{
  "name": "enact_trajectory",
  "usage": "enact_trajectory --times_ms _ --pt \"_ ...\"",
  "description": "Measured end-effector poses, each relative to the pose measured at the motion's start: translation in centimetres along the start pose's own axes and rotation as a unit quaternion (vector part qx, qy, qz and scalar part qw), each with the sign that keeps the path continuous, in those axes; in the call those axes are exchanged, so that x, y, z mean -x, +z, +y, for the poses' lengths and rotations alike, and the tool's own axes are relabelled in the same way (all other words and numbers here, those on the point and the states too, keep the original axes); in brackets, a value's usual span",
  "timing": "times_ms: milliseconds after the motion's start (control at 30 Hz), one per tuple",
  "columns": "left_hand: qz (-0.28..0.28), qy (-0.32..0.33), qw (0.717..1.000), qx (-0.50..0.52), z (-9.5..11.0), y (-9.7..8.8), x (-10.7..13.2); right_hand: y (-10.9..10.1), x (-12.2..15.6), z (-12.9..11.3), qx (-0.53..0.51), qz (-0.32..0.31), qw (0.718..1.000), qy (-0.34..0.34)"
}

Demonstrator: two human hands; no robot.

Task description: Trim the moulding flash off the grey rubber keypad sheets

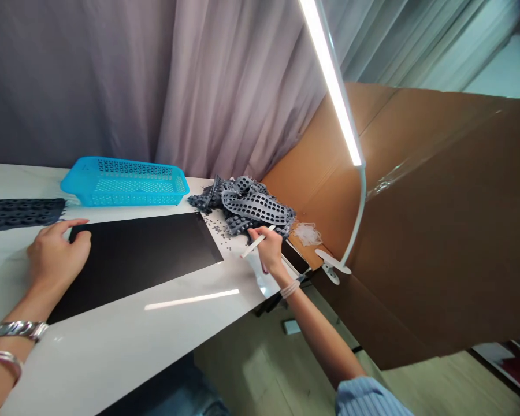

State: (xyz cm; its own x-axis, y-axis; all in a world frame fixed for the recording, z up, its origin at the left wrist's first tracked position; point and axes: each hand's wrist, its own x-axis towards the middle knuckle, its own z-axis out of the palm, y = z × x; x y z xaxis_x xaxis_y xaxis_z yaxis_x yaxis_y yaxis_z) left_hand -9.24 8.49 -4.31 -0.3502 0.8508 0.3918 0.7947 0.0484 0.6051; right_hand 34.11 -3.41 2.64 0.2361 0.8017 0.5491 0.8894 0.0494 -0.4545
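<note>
My left hand [58, 251] rests at the left end of a flat black sheet [147, 254], thumb and index finger apart; its other fingers are curled and partly hidden. My right hand [269, 249] is closed around a slim white stick-like tool [252, 245], whose tip points down to the left. The fingers of this hand are at the near edge of a heap of grey perforated strips [260, 205], and I cannot tell whether they touch it. Small dark bits [221, 229] lie scattered on the white table [190, 315] between the heap and the black sheet.
A blue plastic basket [134, 199] stands behind the sheet. At the far left lies a dark perforated strip [21, 214]. Beside my right hand are a phone [295, 257] and a clear crumpled bundle [307, 233]. A clip lamp [333, 86] rises before a cardboard wall [437, 231].
</note>
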Motion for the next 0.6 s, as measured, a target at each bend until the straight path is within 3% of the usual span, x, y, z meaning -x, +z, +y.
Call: enact_trajectory --times_ms 133,300,467,600 --pt "-0.004 0.011 1.000 -0.004 -0.1 0.3 -0.1 -4.2 -2.8 3.5 0.053 0.051 0.997 -0.008" --pt "-0.010 0.035 0.999 0.014 1.3 0.6 0.6 -5.8 -5.1 5.7 0.139 -0.015 0.988 -0.059" --pt "-0.003 0.069 0.996 0.058 3.2 0.0 1.4 -6.7 -9.0 3.6 0.073 -0.031 0.995 -0.060" --pt "-0.043 0.056 0.990 0.124 5.3 -0.7 2.1 -10.1 -13.4 -0.3 0.013 -0.032 0.998 -0.043"
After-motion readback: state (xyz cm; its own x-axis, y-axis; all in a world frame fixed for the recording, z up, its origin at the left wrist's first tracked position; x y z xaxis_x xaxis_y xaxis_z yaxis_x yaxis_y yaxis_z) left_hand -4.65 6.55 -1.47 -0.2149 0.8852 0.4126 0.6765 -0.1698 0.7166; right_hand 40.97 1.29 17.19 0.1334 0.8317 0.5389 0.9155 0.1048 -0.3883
